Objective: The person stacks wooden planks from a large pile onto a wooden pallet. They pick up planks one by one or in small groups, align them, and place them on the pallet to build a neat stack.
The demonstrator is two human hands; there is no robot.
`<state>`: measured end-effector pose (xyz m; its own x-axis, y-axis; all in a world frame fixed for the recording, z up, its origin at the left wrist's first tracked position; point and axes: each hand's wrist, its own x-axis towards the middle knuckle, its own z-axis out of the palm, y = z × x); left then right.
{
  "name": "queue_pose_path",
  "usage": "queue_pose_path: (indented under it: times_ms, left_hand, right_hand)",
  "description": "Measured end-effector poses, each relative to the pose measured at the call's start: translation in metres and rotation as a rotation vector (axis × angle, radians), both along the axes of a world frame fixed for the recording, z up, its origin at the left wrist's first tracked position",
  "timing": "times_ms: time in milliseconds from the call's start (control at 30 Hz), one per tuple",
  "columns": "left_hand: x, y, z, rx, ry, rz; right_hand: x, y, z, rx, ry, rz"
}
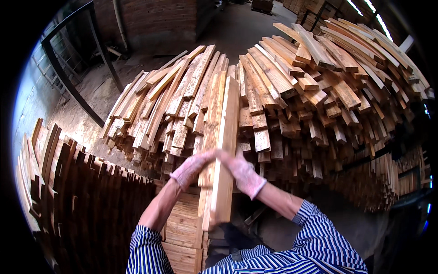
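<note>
Two long wooden planks run lengthwise away from my body, side by side: a smooth pale plank (227, 132) on the right and a rougher, darker-spotted plank (209, 144) on the left. My left hand (194, 168), in a pinkish-white knit glove, is closed on them from the left. From the other side my right hand (244, 173), gloved the same way, closes on the pale plank. The fingers of both hands meet over the top of the wood and are slightly blurred. Under the near ends lies a stack of flat boards (180, 230).
A large, uneven pile of planks (269, 73) spreads across the front and right. Upright rows of darker planks (91, 196) stand at the lower left. A dark metal frame (68, 75) rises at the far left, before a brick wall (155, 20).
</note>
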<state>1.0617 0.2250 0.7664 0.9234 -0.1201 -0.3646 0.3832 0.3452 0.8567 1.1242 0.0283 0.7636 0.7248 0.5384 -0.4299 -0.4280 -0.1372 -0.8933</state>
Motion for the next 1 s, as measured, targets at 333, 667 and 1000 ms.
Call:
queue_pose_path:
  times_ms: [333, 667, 1000]
  left_hand:
    - [-0.254, -0.024, -0.128, 0.173, -0.171, 0.183]
    - [-0.451, 0.044, -0.144, 0.575, -0.058, 0.56]
    - [-0.504, 0.044, -0.377, 0.557, 0.214, 0.773]
  right_hand:
    - [-0.138, 0.019, -0.083, 0.483, 0.078, 0.254]
    - [-0.276, 0.138, -0.161, 0.05, -0.223, 1.113]
    - [-0.325, 0.202, -0.48, 0.177, -0.232, 1.359]
